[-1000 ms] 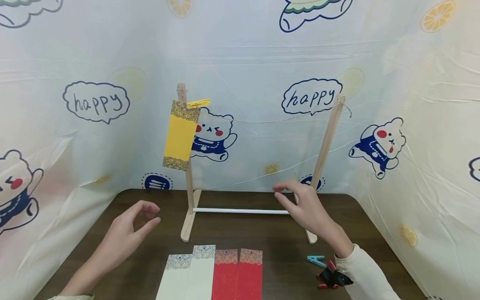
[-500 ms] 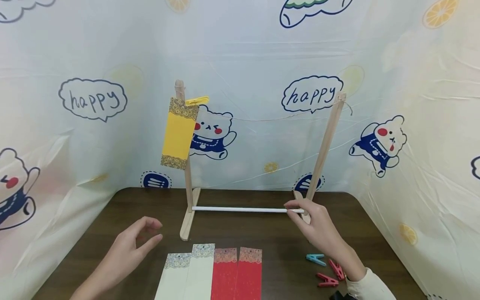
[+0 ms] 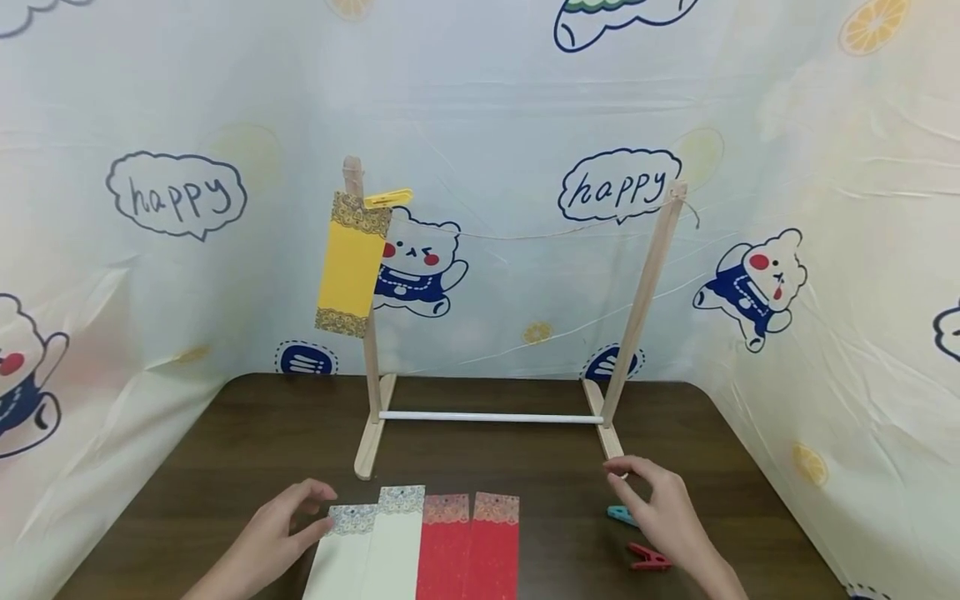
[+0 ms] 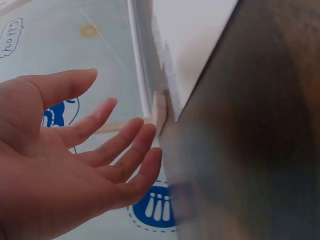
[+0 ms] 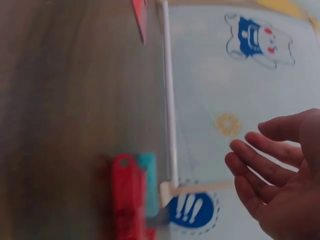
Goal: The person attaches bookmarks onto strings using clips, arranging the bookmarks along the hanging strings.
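My left hand [image 3: 273, 533] hovers by the top corner of a white lace-topped card [image 3: 352, 521], fingers loosely bent around nothing; its wrist view shows the same hand [image 4: 100, 150] spread and bare. My right hand [image 3: 663, 508] is above the blue clothespin [image 3: 622, 515] and a red clothespin [image 3: 648, 557], partly covering them. No object lies between its fingers. A second white card [image 3: 401, 533] and two red cards, one left [image 3: 446, 542] and one right [image 3: 495, 542], lie alongside. A yellow card [image 3: 351, 267] hangs at the left post, with a yellow clothespin [image 3: 387, 198] at its top.
A wooden frame with a left post [image 3: 372, 367], a right post [image 3: 645, 300] and a white crossbar [image 3: 491, 417] stands on the dark table [image 3: 480, 458]. A thin string [image 3: 517, 237] sags between the post tops. Printed curtains [image 3: 480, 108] surround the table.
Both hands have come down toward me, the right from the right post to the clothespins, the left toward the white cards. The yellow card still hangs.
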Motion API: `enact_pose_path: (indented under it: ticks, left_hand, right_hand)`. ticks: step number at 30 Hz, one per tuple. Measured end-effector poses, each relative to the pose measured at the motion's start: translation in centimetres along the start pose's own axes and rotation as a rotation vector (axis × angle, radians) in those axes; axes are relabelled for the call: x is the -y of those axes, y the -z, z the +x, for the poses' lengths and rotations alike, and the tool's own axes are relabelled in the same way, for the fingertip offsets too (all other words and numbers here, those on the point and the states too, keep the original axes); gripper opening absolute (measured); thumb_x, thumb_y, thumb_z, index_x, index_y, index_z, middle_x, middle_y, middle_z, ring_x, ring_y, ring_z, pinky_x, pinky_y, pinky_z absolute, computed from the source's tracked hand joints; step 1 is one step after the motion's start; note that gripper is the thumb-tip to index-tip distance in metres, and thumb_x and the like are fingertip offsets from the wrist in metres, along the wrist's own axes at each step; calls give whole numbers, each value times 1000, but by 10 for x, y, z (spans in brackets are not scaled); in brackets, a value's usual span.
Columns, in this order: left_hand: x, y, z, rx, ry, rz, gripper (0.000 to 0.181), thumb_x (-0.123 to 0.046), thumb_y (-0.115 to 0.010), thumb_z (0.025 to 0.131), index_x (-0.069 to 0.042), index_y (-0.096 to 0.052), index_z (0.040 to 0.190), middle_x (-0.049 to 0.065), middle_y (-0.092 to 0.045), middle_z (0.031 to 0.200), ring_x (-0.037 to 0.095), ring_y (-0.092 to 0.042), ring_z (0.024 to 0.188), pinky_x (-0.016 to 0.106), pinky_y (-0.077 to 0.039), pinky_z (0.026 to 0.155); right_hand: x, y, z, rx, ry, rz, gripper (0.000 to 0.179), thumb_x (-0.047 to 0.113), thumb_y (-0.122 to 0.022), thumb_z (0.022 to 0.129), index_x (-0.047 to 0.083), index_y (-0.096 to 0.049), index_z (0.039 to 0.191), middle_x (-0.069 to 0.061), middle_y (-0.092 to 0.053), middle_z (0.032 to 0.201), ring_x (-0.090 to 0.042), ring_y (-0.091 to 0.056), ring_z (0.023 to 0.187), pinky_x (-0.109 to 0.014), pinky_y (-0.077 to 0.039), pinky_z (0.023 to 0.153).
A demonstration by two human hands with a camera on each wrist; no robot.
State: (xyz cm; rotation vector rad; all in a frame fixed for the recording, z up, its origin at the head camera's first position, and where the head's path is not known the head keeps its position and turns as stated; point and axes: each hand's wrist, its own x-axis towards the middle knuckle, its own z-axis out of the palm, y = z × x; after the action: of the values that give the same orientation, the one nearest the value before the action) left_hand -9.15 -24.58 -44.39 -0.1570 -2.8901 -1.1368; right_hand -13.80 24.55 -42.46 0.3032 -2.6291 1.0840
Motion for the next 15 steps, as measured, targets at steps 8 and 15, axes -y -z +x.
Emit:
enact_pose_path:
  ticks: [8, 15]
  left_hand:
    - [12, -15, 6, 54, 98, 19, 31, -14, -76, 87, -8, -62, 113, 9, -62, 111, 21, -59, 92, 40, -52, 74]
    - [12, -23, 13, 103, 265, 238, 62, -46, -80, 81, 2, -57, 112, 19, -56, 102, 31, -58, 88, 55, -51, 75]
  right_hand:
    - [-35, -6, -16, -65, -117, -22, 10, 13, -71, 93, 16, -74, 102, 4, -74, 98, -11, -67, 94, -34, -54, 82]
    - [-54, -7, -21, 38, -262, 54, 13, 12, -70, 94, 12, -74, 106, -1, -74, 101, -6, -66, 87, -23, -53, 74]
